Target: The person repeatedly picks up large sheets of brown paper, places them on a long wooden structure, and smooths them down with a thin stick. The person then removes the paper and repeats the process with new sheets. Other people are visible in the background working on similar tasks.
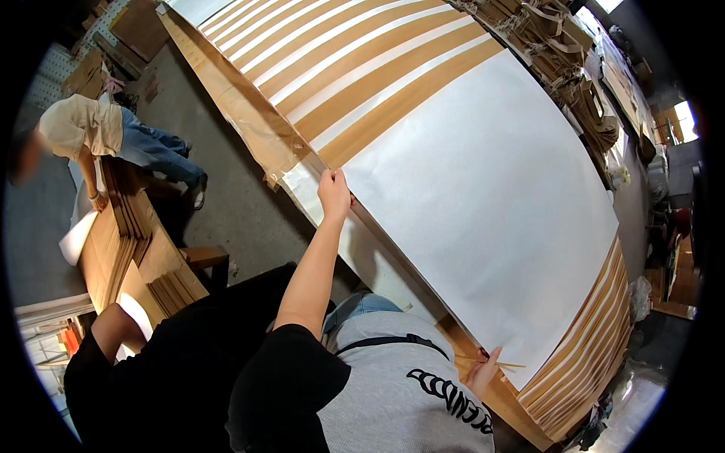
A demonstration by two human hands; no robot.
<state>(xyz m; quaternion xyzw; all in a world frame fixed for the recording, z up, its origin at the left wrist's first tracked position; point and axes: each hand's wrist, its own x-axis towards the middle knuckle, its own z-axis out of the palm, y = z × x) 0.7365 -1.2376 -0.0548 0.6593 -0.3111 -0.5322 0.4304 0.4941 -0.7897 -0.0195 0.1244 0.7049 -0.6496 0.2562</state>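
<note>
A large white paper sheet (483, 181) lies across the table in front of me. My left hand (334, 194) is closed at the sheet's near left corner, with fingers curled over the edge; it appears to pinch the paper there. Lower right, my right hand (482, 371) is at the sheet's near right corner, its thumb up against the edge. A thin tan stick (512, 365) runs from that hand over the paper, and its fingers are partly hidden. Beyond the sheet, overlapped brown and white strips (362, 64) fan out, with more striped layers (589, 347) at the right.
Along the table's near side runs a brown paper-covered edge (234, 98). Left, a co-worker (113, 136) bends over a stack of brown cardboard (124, 219). Another person in black (181, 370) is close at my left. Bundled brown pieces (574, 90) stand beyond the table.
</note>
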